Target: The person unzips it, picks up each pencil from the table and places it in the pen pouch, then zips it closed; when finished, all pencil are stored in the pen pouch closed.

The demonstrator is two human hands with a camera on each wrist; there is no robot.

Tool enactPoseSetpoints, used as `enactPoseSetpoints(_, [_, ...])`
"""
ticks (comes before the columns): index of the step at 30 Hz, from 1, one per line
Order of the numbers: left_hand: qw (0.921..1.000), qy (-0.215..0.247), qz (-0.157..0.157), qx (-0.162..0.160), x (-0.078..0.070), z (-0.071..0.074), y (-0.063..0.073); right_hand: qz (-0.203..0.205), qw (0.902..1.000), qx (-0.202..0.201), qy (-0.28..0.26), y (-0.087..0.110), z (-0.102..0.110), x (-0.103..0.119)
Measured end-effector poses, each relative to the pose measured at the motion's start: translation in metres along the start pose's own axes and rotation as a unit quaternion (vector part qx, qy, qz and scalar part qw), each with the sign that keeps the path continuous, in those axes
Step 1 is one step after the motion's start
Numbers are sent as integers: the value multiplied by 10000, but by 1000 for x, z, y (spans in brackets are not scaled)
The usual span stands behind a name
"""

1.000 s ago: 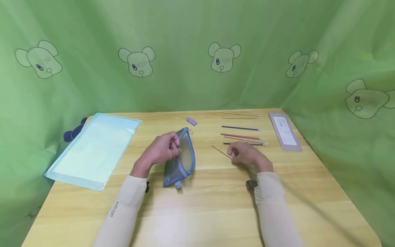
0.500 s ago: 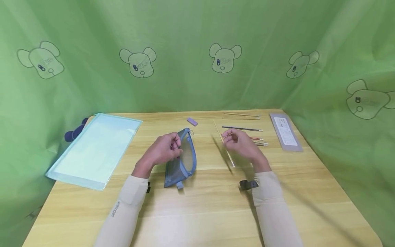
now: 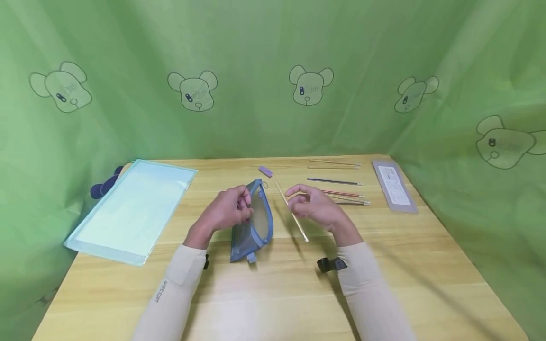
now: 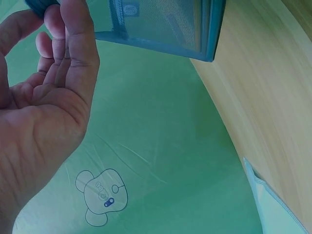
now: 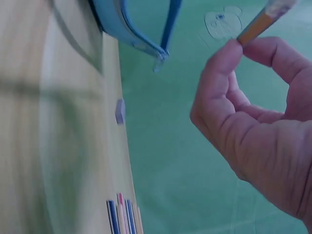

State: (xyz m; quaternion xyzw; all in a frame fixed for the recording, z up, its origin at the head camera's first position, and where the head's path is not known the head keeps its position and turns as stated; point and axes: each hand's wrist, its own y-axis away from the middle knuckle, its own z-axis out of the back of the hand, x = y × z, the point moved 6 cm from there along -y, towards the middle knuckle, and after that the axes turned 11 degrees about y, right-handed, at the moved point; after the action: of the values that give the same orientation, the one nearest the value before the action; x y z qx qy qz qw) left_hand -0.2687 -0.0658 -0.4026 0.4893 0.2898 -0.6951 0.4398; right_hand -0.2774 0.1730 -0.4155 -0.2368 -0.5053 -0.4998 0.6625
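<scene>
My left hand (image 3: 224, 207) pinches the edge of a blue mesh zip pouch (image 3: 244, 242), which stands on the table with its mouth gaping to the right. In the left wrist view, fingers and thumb meet at the top of the pouch (image 4: 161, 30). A wooden pencil (image 3: 300, 227) is pinched between the thumb and index finger of my right hand (image 3: 314, 207), just right of the pouch. It slants over the table, white eraser end toward me. The right wrist view shows that pencil's (image 5: 257, 29) end close up, above the fingertips, with the pouch beyond.
Several pencils (image 3: 334, 181) lie in rows at the back right, some partly behind my right hand. A purple eraser (image 3: 265, 171) lies behind the pouch. At far right is a greyish packet (image 3: 394, 188) with a white label; at left, a pale blue folder (image 3: 132, 213) overlaps the table edge.
My right hand has lifted the pencil off the table and carried it left toward the pouch, its eraser end swinging to face me. My left hand has stayed on the pouch.
</scene>
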Motion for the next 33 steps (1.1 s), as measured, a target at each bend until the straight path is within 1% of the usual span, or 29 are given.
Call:
enactPoseSetpoints(3, [10000, -13, -28, -21, 0, 0, 0, -37, 9993, 377, -8, -3, -15, 0])
enactPoseSetpoints(7, [9999, -52, -88, -45, -1, -2, -1, -30, 9975, 702, -97, -6, -29, -1])
enactPoseSetpoints(9, [9999, -57, -98, -32, -2, -3, -1, -17, 9969, 779, -138, -7, -34, -3])
enactPoseSetpoints(12, [9998, -145, -115, 22, -6, -8, 0, -74, 9970, 760, -119, -11, -39, -7])
enactPoseSetpoints(14, [9995, -260, -160, 92, -8, -12, 0, -161, 9975, 678, -75, -14, -42, -9])
enactPoseSetpoints(18, [9980, -461, -305, 303, -11, -23, -2, -328, 9987, 392, -32, -19, -46, -12])
enactPoseSetpoints(22, [9974, -386, -412, 447, -11, -31, -4, -365, 9993, -9, 71, -23, -50, -13])
enactPoseSetpoints(25, [9974, -318, -460, 459, -11, -33, -4, -353, 9987, -284, 223, -25, -53, -11])
enactPoseSetpoints(29, [9975, -295, -491, 425, -10, -34, -5, -357, 9977, -483, 328, -25, -56, -7])
enactPoseSetpoints(33, [9988, -109, -403, 242, -6, -32, -6, -269, 9946, -845, 542, -25, -58, -5])
